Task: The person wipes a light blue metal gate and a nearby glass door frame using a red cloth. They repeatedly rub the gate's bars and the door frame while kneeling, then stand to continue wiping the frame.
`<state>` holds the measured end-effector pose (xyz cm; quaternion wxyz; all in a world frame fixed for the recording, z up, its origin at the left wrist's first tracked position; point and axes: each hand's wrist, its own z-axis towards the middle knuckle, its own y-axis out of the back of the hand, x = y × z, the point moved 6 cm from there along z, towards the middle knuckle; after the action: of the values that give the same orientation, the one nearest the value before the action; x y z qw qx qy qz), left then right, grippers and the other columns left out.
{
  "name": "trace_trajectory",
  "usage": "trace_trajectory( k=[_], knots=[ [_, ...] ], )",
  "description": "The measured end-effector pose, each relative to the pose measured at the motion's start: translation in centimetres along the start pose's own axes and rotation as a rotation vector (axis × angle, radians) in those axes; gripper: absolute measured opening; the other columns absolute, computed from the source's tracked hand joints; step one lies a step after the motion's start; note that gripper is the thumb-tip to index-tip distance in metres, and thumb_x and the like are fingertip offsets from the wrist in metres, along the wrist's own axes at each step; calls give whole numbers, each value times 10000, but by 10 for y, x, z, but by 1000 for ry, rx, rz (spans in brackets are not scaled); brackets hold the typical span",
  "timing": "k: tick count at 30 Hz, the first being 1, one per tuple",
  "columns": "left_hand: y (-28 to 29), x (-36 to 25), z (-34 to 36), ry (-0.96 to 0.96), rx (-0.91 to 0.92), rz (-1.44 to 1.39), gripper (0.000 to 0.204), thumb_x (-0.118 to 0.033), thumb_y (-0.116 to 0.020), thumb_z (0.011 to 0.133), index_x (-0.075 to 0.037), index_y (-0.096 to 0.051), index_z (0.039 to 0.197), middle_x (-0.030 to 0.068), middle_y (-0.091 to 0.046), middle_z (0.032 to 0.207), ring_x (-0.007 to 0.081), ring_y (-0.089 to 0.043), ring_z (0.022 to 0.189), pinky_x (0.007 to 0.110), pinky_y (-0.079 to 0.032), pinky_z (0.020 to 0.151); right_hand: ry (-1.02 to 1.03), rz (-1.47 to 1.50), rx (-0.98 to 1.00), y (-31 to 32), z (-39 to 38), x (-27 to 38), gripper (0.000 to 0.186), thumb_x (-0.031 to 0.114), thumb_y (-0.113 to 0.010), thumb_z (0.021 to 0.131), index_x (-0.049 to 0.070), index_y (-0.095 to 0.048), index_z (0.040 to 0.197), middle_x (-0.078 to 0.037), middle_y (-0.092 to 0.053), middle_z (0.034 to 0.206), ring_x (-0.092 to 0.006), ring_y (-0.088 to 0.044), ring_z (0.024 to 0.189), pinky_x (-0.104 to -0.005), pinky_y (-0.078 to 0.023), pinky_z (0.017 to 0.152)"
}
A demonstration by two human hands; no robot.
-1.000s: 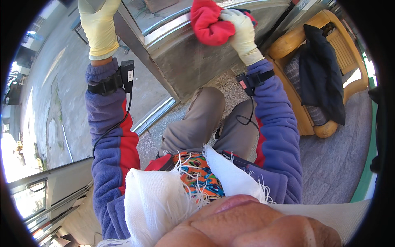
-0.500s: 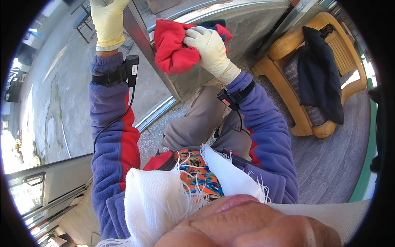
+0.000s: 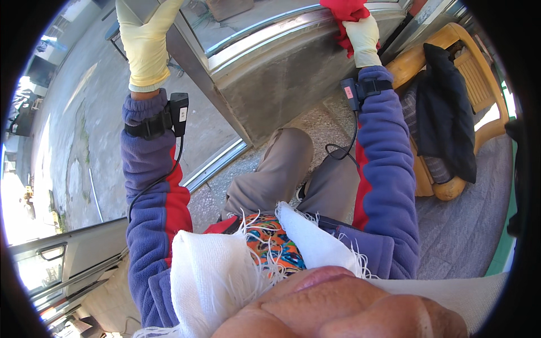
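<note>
My left hand (image 3: 149, 48), in a pale yellow rubber glove, is at the upper left with its thumb and fingers on either side of a grey metal door frame (image 3: 194, 67). The upper edge of the picture cuts off its fingertips. My right hand (image 3: 363, 40), gloved the same way, grips a bunched red cloth (image 3: 341, 12) at the upper right. That cloth lies against the far end of a metal window ledge (image 3: 270, 42), above a low grey wall (image 3: 276, 84). Cloth and glove hide the right fingers in part.
A wooden armchair (image 3: 484, 67) with a dark garment (image 3: 445, 107) over it stands close to my right arm. A metal door sill (image 3: 217, 163) runs past my knees (image 3: 276, 169). Beyond the doorway lies a concrete yard (image 3: 96, 135). Cables hang from both wrist straps.
My right hand has carried the red cloth away to the right and farther out along the ledge. My left hand sits slightly lower in view, its thumb spread wider.
</note>
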<state>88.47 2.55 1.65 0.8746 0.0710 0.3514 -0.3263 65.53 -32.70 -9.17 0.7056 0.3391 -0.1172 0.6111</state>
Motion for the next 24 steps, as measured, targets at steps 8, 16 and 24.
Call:
trace_trajectory(
  k=[8, 16, 24],
  knots=[
    [-2, -8, -2, -18, -2, -4, 470, -126, -729, 848, -37, -550, 1273, 44, -651, 1104, 145, -612, 987, 290, -473, 893, 817, -25, 314, -62, -142, 226, 326, 120, -709, 652, 138, -662, 974, -29, -642, 1043, -258, -610, 1060, -403, -478, 863],
    [-3, -7, -1, -18, 2, 49, 467, -93, -726, 848, -32, -549, 1276, 43, -651, 1096, 149, -622, 980, 288, -487, 881, 623, -196, 52, -19, -46, 91, 266, 74, -666, 742, 73, -699, 1006, -128, -707, 1019, -332, -657, 998, -415, -516, 875],
    [6, 3, -1, 5, 9, 49, 426, -124, -719, 871, -41, -569, 1261, 47, -656, 1112, 143, -615, 1012, 293, -480, 912, -41, -334, -87, 5, -11, 0, 314, 69, -650, 752, 90, -710, 1060, -210, -698, 999, -401, -655, 990, -432, -524, 892]
  ],
)
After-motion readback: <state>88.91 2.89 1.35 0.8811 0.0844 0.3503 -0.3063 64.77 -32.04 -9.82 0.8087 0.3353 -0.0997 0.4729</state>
